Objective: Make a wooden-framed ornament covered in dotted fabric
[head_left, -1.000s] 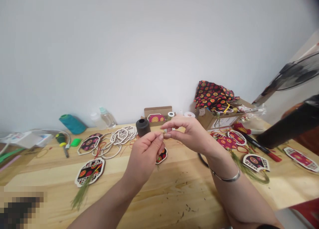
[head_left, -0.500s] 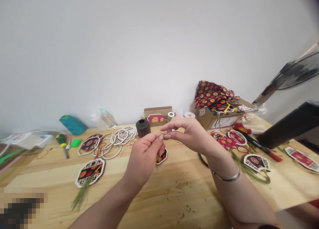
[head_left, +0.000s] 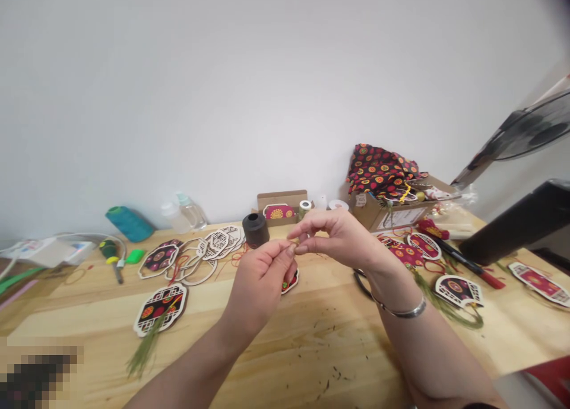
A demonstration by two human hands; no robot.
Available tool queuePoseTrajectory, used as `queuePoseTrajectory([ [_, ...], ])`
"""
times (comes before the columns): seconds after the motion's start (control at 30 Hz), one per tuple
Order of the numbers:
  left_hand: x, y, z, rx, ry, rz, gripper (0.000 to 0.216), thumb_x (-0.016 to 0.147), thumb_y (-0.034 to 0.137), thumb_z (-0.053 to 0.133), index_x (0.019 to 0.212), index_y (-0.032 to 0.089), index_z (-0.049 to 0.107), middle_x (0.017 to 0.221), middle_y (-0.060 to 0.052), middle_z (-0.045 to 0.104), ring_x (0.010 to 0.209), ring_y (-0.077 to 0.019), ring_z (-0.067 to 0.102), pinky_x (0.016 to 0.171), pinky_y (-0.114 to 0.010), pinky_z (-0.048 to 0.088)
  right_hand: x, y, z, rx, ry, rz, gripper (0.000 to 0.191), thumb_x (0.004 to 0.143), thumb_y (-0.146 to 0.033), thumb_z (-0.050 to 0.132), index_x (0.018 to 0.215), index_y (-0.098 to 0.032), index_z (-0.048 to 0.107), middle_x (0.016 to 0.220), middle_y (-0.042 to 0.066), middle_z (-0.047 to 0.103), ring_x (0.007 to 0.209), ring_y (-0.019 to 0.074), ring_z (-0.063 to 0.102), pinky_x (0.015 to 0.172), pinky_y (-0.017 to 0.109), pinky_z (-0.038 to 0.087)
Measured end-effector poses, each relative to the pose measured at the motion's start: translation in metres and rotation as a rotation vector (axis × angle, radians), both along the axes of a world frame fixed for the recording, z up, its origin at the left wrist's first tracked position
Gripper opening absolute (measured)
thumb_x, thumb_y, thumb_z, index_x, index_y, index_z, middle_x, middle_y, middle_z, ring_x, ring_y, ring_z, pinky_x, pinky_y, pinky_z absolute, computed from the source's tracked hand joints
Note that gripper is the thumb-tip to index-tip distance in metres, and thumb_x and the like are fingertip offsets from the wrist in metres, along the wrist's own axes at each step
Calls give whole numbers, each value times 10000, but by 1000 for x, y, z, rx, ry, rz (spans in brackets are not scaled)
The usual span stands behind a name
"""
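My left hand (head_left: 262, 275) is closed, thumb pressed against the bent forefinger. Its fingertips meet those of my right hand (head_left: 333, 237), whose thumb and fingers are pinched together. A tiny yellowish bit (head_left: 295, 241) shows where the fingertips join, too small to name. Just behind my left hand, part of a patterned pendant (head_left: 291, 281) with a pale rim peeks out; whether it hangs from my fingers or lies on the table I cannot tell. Beyond the hands stand a black thread cone (head_left: 255, 228) and a small spool (head_left: 305, 207).
On the wooden table (head_left: 320, 349), a tasselled pendant (head_left: 161, 308) and several cut-out wooden frames (head_left: 220, 243) lie left. A screwdriver (head_left: 111, 257) and teal thread cone (head_left: 129, 223) sit farther left. Rightward are a cardboard box (head_left: 396, 214) with patterned cloth, a marker (head_left: 472, 266) and more pendants (head_left: 458, 291).
Both hands stay together with only small finger shifts. The pendant behind my left hand shows less than before, its visible part slightly farther right.
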State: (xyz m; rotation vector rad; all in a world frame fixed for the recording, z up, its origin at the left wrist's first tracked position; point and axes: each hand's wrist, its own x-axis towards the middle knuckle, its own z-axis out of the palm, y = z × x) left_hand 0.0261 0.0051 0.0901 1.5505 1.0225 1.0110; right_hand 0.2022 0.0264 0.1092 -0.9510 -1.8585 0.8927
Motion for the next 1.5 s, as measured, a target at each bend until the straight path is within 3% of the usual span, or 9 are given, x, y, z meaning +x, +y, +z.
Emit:
queuePoseTrajectory([
  [0.63,0,-1,0,-59,37,-92,364,906,375,545,609,167,582,523,25,495,478,-85,368,489,-243,281,5,5,-4,-63,130,93,113,722,-212,789,658,-163,709,634,-9,667,620,100,603,591,236,501],
  [0.87,1,1,-5,-162,-147,-132,262,922,383,558,795,171,648,533,48,464,488,-78,351,478,-227,260,2,6,-4,-24,78,101,272,830,-341,704,648,-154,628,620,-13,623,616,90,554,594,230,462],
  [1.1,2,0,-5,-304,-381,-105,299,839,439,666,882,143,673,568,25,517,502,-73,380,461,-206,243,-1,4,-6,3,65,38,177,851,-230,611,688,-163,600,668,-13,622,648,93,555,620,233,445],
  [1.27,4,2,0,-411,-495,-93,327,763,433,745,846,122,686,569,9,542,487,-56,371,446,-185,230,-2,3,-4,32,38,-20,199,846,-249,602,665,-171,576,656,-19,596,645,99,546,607,233,428],
  [1.5,6,4,1,-433,-480,-124,277,714,365,786,788,119,684,561,17,523,484,-49,340,439,-182,222,-1,3,-3,111,-20,-17,194,871,-183,559,683,-168,605,690,-15,652,665,94,560,646,230,425],
])
